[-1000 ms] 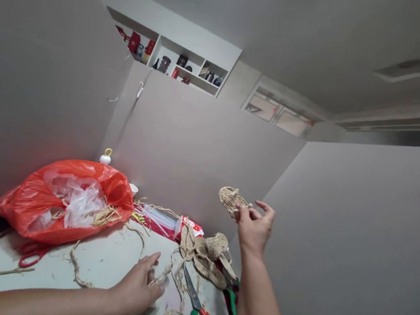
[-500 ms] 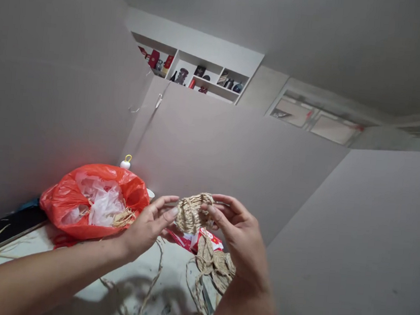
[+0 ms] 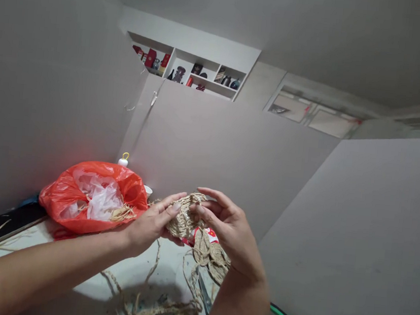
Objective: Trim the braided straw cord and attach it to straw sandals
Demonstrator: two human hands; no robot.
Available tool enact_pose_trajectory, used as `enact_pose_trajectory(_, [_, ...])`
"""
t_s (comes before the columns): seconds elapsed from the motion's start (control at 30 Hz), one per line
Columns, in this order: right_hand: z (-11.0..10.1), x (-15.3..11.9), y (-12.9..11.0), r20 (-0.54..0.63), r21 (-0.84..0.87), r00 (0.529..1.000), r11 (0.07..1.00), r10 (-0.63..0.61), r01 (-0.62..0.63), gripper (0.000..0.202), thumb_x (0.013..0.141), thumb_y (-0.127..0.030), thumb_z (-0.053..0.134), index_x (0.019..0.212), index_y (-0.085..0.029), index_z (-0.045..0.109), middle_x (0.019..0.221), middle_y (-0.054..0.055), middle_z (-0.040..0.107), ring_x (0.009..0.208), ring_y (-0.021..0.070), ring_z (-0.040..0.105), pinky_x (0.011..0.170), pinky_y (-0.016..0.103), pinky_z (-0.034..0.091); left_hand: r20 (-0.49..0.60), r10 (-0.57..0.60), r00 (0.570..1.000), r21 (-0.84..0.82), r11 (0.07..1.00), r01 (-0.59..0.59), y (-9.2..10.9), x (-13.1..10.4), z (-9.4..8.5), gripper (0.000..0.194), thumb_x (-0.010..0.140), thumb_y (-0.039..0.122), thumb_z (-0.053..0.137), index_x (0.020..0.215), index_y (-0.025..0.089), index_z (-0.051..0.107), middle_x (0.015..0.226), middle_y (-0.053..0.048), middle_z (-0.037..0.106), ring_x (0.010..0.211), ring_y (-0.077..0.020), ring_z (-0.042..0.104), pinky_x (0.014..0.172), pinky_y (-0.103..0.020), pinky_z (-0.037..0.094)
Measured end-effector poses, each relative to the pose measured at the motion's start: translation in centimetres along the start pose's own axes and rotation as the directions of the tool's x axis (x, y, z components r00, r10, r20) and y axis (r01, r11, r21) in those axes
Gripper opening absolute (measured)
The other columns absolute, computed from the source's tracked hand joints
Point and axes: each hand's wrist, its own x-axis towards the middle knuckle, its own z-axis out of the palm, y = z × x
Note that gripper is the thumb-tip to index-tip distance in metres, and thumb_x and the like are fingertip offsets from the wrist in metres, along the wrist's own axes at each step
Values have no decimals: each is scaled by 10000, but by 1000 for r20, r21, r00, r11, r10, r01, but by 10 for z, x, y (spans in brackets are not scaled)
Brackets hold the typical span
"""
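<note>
The left hand [image 3: 151,227] is partly closed, its thumb pressed on the near face of a woven piece [image 3: 180,220] and its fingers reaching round behind; the right hand [image 3: 230,231] is curled at the piece's other side, thumb and bent fingers closed lightly on the edge. The piece is held up between them, above the far part of the desk [image 3: 173,254]. Its body is already woven into close rows with a rounded outline, so the main weaving looks largely done; what remains is probably checking or tidying the edge, though the fingers hide part of it and I cannot tell whether any ends are loose. Two flat woven pieces [image 3: 201,248], apparently finished, lie toward the far right corner, beside a red-and-white packet [image 3: 212,235]. Braided cord [image 3: 158,312] lies loose along the near edge, seemingly not yet worked into anything, with scissors [image 3: 203,290] to its right, partly behind the right forearm. At the far left corner, a red bag [image 3: 65,198] holds raw straw [image 3: 123,213], so unworked material is left.
</note>
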Motion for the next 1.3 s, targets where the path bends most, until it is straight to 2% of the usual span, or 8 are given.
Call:
enact_pose_trajectory(0.23, [1, 9, 0, -392, 194, 920, 978, 9, 73, 447, 658, -349, 759, 1045, -180, 610, 789, 35, 692, 584, 108, 589, 501, 224, 480, -33, 208, 978, 45, 978, -206, 17, 22, 16, 593, 815, 431, 595, 1331, 214, 401, 1128, -126, 594, 792, -184, 642, 568, -247, 523])
enact_pose_trajectory(0.4, [1, 3, -5, -314, 201, 949, 978, 11, 55, 397, 668, -372, 753, 1001, -184, 649, 812, 48, 702, 587, 112, 610, 507, 223, 499, -116, 413, 903, 206, 900, -384, 9, 29, 21, 441, 874, 404, 516, 1237, 153, 519, 872, -62, 633, 618, -102, 575, 538, -219, 492])
enact_pose_trajectory(0.53, [-12, -7, -9, -262, 73, 965, 997, -2, 22, 371, 714, -438, 701, 973, -174, 670, 708, 48, 684, 516, 123, 591, 446, 229, 470, -131, 419, 899, 252, 891, -378, 4, 30, 14, 369, 882, 396, 500, 1097, 114, 604, 689, -14, 583, 554, -90, 549, 503, -204, 463])
enact_pose_trajectory(0.7, [-29, -16, -10, -539, -198, 829, 979, -149, 47, 347, 691, -433, 719, 941, -195, 686, 637, 14, 639, 468, 90, 488, 407, 208, 402, -70, 350, 934, 336, 890, -308, 8, 27, 5, 317, 844, 394, 550, 934, 107, 650, 589, 19, 521, 470, -61, 478, 460, -185, 426])
enact_pose_trajectory(0.77, [-30, -17, -9, -493, -290, 841, 953, -225, 86, 319, 699, -402, 719, 963, -226, 692, 755, 30, 662, 582, 112, 530, 472, 220, 438, -49, 303, 952, 368, 891, -265, 11, 26, 4, 308, 836, 397, 554, 883, 109, 654, 553, 26, 499, 447, -57, 457, 443, -181, 413])
enact_pose_trajectory(0.9, [-25, -16, -8, -183, -309, 951, 933, -248, 184, 296, 729, -341, 705, 1016, -271, 689, 979, 45, 646, 729, 131, 560, 582, 247, 488, 3, 246, 969, 396, 890, -227, 14, 24, 5, 286, 833, 389, 550, 843, 121, 649, 553, 16, 519, 441, -56, 458, 431, -176, 407])
enact_pose_trajectory(1.03, [-19, -16, -11, 7, -304, 974, 927, -227, 218, 130, 756, -311, 678, 864, -255, 725, 1035, 57, 632, 794, 149, 583, 641, 279, 517, 8, 259, 966, 409, 880, -240, 14, 22, 6, 290, 835, 402, 542, 809, 130, 641, 549, 18, 507, 429, -55, 440, 410, -174, 394])
enact_pose_trajectory(1.3, [-20, -13, -4, -60, -184, 991, 977, -119, 106, 183, 725, -324, 702, 879, -227, 727, 805, 42, 693, 685, 147, 608, 607, 284, 526, -53, 278, 959, 362, 901, -241, 12, 19, 8, 311, 825, 419, 555, 879, 128, 653, 583, 9, 530, 453, -59, 453, 418, -180, 408])
